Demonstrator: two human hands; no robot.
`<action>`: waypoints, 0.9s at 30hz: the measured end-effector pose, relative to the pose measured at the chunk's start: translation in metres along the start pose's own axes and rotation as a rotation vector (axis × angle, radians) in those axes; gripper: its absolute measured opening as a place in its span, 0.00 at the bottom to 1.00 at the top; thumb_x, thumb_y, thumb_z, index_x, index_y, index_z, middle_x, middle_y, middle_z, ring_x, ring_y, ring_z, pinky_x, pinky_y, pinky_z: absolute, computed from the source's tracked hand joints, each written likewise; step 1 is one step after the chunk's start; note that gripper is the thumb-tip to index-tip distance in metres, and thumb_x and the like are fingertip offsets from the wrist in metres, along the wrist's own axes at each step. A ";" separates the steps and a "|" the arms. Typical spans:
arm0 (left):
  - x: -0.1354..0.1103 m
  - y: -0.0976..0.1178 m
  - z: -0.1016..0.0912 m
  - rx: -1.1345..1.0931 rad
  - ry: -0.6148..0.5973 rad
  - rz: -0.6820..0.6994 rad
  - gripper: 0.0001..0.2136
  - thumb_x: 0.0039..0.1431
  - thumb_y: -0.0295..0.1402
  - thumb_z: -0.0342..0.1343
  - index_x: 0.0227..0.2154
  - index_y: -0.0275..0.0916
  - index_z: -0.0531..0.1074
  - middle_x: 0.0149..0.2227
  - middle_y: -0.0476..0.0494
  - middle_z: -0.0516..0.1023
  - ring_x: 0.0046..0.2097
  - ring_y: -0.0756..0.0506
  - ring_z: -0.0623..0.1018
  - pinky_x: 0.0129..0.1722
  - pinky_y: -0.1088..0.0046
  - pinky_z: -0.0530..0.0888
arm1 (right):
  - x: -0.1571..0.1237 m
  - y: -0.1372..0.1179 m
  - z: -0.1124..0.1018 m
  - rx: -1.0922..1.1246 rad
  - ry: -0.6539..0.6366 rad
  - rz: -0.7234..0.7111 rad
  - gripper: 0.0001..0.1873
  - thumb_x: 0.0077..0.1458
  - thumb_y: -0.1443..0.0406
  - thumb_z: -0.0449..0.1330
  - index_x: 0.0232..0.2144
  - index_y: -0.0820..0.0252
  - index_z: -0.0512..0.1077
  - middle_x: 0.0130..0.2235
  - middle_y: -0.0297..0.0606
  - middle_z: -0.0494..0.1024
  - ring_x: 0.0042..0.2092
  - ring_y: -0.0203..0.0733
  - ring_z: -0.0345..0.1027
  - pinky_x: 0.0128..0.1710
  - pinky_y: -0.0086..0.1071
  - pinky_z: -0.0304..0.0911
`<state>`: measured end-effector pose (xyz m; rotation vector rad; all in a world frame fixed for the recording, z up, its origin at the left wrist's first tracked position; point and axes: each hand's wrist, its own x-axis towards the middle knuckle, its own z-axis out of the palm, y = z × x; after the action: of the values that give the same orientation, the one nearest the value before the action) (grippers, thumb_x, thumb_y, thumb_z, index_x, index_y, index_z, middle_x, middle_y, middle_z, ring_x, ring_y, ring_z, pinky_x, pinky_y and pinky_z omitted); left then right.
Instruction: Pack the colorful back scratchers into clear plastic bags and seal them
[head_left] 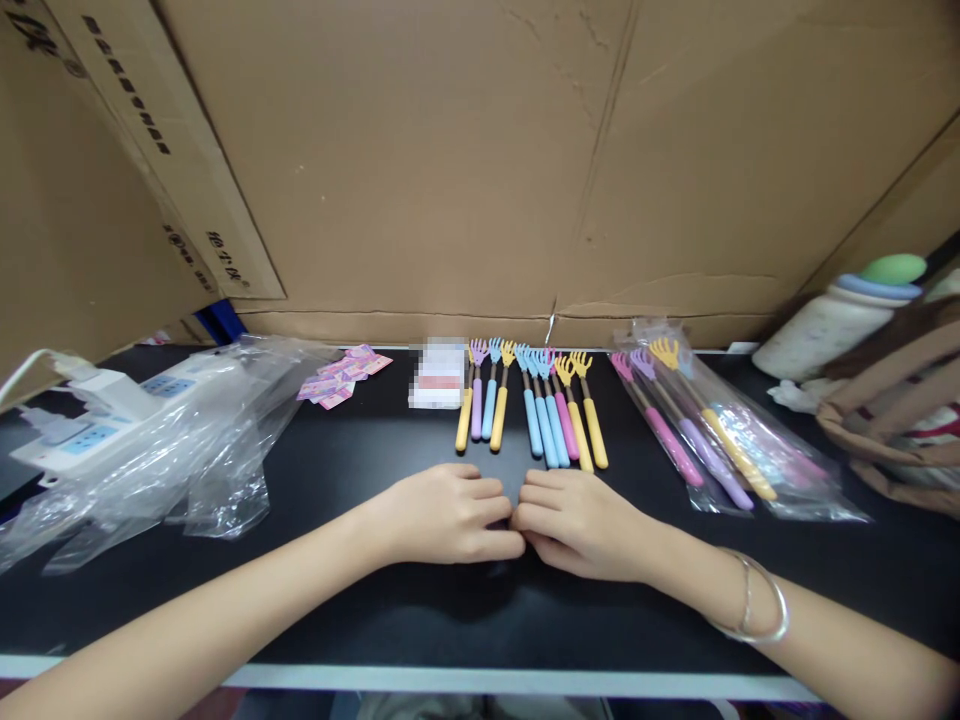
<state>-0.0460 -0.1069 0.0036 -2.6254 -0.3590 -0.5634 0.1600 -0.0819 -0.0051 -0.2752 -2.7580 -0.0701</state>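
My left hand and my right hand rest on the black tabletop, knuckles up. Their fingers are curled in, and the fingertips meet in the middle; nothing shows in either. Just beyond them lie several back scratchers with hand-shaped heads pointing away: a left group with a purple back scratcher, and a right group with a pink back scratcher and a yellow back scratcher. Farther right, more back scratchers lie on or in clear plastic bags. My palms are hidden.
Clear plastic bags cover part of a white power strip at left. Small pink-purple cards and a blurred white label lie at the back. A white bottle and brown bag stand right. Cardboard walls the back.
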 end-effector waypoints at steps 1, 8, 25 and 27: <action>0.001 0.000 -0.005 0.026 0.005 0.017 0.09 0.61 0.25 0.49 0.27 0.41 0.70 0.20 0.52 0.66 0.24 0.50 0.65 0.24 0.73 0.60 | 0.000 0.000 0.000 -0.011 0.003 -0.006 0.12 0.56 0.72 0.47 0.25 0.60 0.66 0.24 0.35 0.68 0.28 0.38 0.56 0.27 0.31 0.52; -0.003 -0.022 -0.042 0.162 -0.031 -0.042 0.10 0.64 0.26 0.44 0.33 0.40 0.71 0.26 0.51 0.74 0.28 0.51 0.71 0.29 0.75 0.65 | -0.003 0.000 0.001 -0.038 -0.021 0.009 0.12 0.60 0.70 0.47 0.26 0.60 0.67 0.26 0.35 0.70 0.30 0.38 0.57 0.29 0.31 0.52; -0.222 0.000 -0.091 0.020 -0.423 -1.081 0.21 0.60 0.44 0.48 0.56 0.61 0.54 0.60 0.53 0.61 0.59 0.39 0.65 0.55 0.55 0.67 | -0.003 -0.004 -0.001 -0.089 -0.056 -0.009 0.09 0.58 0.72 0.50 0.29 0.60 0.69 0.25 0.31 0.68 0.30 0.36 0.56 0.27 0.31 0.48; -0.244 0.008 -0.091 0.006 -0.418 -1.129 0.21 0.60 0.44 0.47 0.56 0.66 0.54 0.60 0.57 0.62 0.59 0.38 0.65 0.55 0.53 0.67 | -0.003 -0.003 -0.001 -0.084 -0.054 -0.005 0.09 0.58 0.72 0.51 0.29 0.60 0.69 0.25 0.31 0.68 0.30 0.36 0.56 0.28 0.31 0.49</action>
<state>-0.2891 -0.1940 -0.0310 -2.2923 -1.9899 -0.2899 0.1627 -0.0857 -0.0057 -0.2972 -2.8139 -0.1822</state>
